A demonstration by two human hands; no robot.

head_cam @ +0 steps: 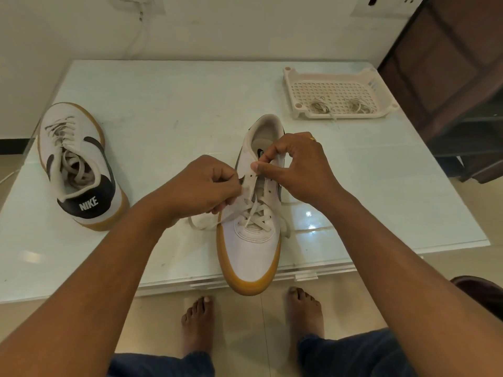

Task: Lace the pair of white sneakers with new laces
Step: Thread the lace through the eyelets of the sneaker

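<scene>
Right hand (296,170) is clenched over the throat of a white leather sneaker with a gum-brown sole (253,254), thumb and forefinger pinching its white upper by the top eyelets. Whether a lace end also sits between those fingers cannot be told. A gold ring (313,138) shows on one finger. The left hand (206,186), fingers curled, pinches a flat white lace (255,213) just beside the shoe's left flank, and a slack loop of the lace lies on the table below that hand. The lace crosses through the lower eyelets only, while the upper holes stand bare. This sneaker lies on a pale glass-topped table (163,104) with its toe towards the person and jutting over the near edge. Well apart to the left, a second white sneaker with a black heel patch marked NIKE (79,164) rests on the same table, fully laced, heel turned to the person. At the far right corner sits a shallow cream perforated plastic tray (288,74) holding two bundles of worn greyish laces (319,106). Under the table edge, two bare feet (197,319) stand on beige floor tiles.
</scene>
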